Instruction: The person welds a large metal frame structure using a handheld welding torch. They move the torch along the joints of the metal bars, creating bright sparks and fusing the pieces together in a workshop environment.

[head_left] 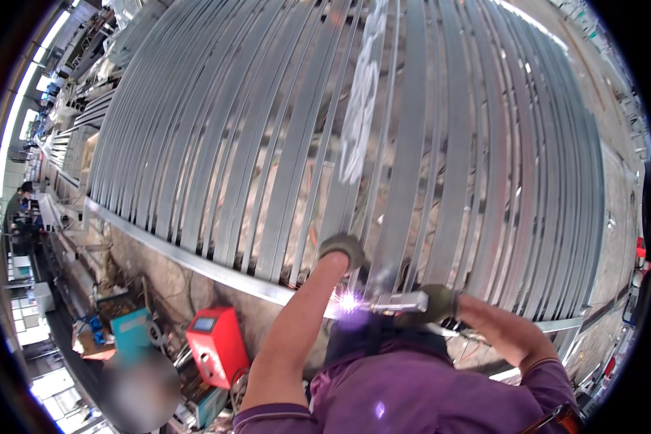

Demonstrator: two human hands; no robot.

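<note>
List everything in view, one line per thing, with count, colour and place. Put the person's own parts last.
Metal slats: many, grey, running side by side across the upper picture.
Frame rail: one, grey, along the slats' lower ends.
Welding spark: one, bright violet-white, on the rail between the hands.
Welding torch: one, grey, tip at the spark.
Red machine: one, on the floor, lower left.
Teal box: one, left of the red machine.
Purple shirt: one, bottom centre.
Left hand: dark glove, resting on the slats above the spark.
Right hand: dark glove, closed around the torch.
</note>
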